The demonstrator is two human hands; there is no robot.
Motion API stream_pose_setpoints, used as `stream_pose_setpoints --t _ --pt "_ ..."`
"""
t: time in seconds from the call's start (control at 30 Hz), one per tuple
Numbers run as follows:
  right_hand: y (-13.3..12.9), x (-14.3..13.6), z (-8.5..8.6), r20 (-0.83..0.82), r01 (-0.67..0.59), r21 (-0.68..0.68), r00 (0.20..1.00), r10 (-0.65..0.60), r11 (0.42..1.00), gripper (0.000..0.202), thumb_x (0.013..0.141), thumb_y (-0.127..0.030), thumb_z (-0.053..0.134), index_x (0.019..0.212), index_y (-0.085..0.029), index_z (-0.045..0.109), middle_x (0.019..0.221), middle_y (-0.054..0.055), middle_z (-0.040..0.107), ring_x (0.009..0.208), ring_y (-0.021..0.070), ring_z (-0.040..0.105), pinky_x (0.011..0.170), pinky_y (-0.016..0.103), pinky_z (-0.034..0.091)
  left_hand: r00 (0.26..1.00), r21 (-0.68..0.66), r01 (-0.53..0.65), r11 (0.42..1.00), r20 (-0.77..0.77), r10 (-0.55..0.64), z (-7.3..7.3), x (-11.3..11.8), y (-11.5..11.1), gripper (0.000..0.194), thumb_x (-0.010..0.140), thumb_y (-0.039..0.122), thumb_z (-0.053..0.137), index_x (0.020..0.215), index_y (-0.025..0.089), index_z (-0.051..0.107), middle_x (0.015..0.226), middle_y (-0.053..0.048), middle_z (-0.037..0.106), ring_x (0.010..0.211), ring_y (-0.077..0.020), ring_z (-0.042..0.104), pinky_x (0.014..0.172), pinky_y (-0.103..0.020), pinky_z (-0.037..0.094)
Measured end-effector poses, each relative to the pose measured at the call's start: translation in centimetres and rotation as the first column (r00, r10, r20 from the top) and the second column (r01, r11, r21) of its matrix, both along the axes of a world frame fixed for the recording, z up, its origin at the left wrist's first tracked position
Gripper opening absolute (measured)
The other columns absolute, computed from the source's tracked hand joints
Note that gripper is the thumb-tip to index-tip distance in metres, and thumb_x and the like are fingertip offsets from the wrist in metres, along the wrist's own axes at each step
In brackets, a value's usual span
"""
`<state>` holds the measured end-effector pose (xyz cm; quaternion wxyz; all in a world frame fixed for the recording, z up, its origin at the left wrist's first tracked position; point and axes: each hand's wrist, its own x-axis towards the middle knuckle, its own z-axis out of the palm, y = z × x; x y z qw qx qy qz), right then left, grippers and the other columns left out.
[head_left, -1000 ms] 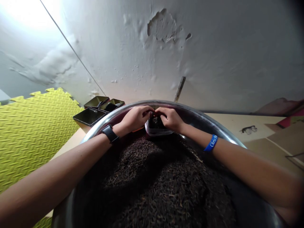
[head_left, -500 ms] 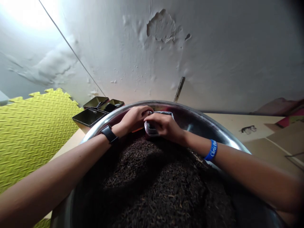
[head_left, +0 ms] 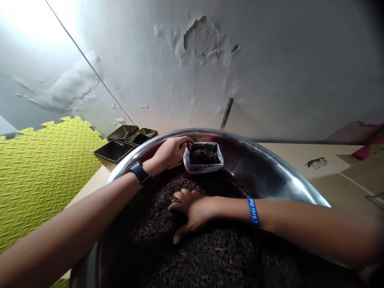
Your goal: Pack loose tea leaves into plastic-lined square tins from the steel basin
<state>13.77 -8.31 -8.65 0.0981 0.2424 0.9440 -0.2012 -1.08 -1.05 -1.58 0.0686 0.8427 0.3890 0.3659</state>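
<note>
My left hand (head_left: 174,152) pinches the far-left corner of the lined container (head_left: 204,169), which sits just right of those fingertips, near the far wall of the metal basin (head_left: 258,176), dark shreds piled inside! And here's my right hand (head_left: 193,210), down at the loose dark shreds (head_left: 210,260), thumb and fingers spread, on the near side of the container, clear of it!

The bare right hand (head_left: 195,210), with a blue printed wristband (head_left: 253,212), has left the small, squarish, clear-lined container (head_left: 204,169) and now touches the loose heap of dark, shredded dry material (head_left: 213,258) — thumb spread from fingers — exposing the container's dark contents (head_left: 205,155).
</note>
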Motion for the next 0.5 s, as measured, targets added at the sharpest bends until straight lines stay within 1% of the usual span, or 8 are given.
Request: stream_pose_setpoints --t 0.1,0.2,0.33,0.43,0.5 --pt "-0.3 -0.5 0.5 0.048 -0.015 -0.026 0.999 0.016 1.000 0.092 0.057 -0.087 0.048 0.126 -0.026 0.053 0.132 0.016 0.042 0.118 0.0399 0.042 0.090 0.053 0.042 1.000 -0.008 -0.010 1.000 0.009 0.010 0.0 0.0 0.0 0.029 0.087 0.011 0.042 0.102 0.019 0.065 0.091 -0.002 0.069 0.079 -0.0129 0.062 0.071 -0.025 0.048" --pt "-0.4 -0.8 1.5 0.109 -0.021 -0.063 0.994 0.027 0.998 0.091 0.055 -0.088 0.048 0.120 -0.024 0.057 0.127 0.016 0.046 0.111 0.0379 0.049 0.083 0.048 0.047 1.000 -0.016 -0.018 1.000 0.006 0.018 0.1 -0.1 0.0 0.029 0.087 0.012 0.042 0.102 0.019 0.065 0.091 -0.002 0.069 0.079 -0.0128 0.062 0.071 -0.024 0.048" --pt "-0.1 -1.0 2.9 0.175 -0.044 -0.120 0.982 0.065 0.992 0.095 0.053 -0.088 0.050 0.122 -0.024 0.057 0.124 0.015 0.051 0.104 0.0358 0.055 0.079 0.044 0.049 1.000 -0.032 -0.017 0.999 -0.002 0.016 0.2 -0.2 0.0 0.029 0.087 0.012 0.041 0.102 0.019 0.065 0.094 -0.002 0.069 0.080 -0.0125 0.062 0.072 -0.024 0.048" --pt "0.2 -1.2 3.9 0.234 -0.052 -0.190 0.968 0.096 0.980 0.096 0.053 -0.084 0.056 0.127 -0.023 0.054 0.129 0.015 0.051 0.108 0.0355 0.054 0.082 0.041 0.048 1.000 -0.029 -0.017 0.999 0.004 0.017 0.2 -0.3 0.1 0.030 0.087 0.012 0.041 0.102 0.019 0.065 0.094 -0.002 0.069 0.081 -0.0126 0.062 0.074 -0.025 0.048" --pt "0.3 -1.3 4.5 0.266 -0.051 -0.256 0.956 0.121 0.965 0.095 0.054 -0.078 0.062 0.130 -0.022 0.052 0.131 0.015 0.052 0.111 0.0341 0.053 0.087 0.040 0.046 1.000 -0.026 -0.017 1.000 0.007 0.017 0.2 -0.3 0.1 0.030 0.087 0.012 0.041 0.102 0.019 0.065 0.094 -0.002 0.069 0.082 -0.0128 0.062 0.075 -0.025 0.048"
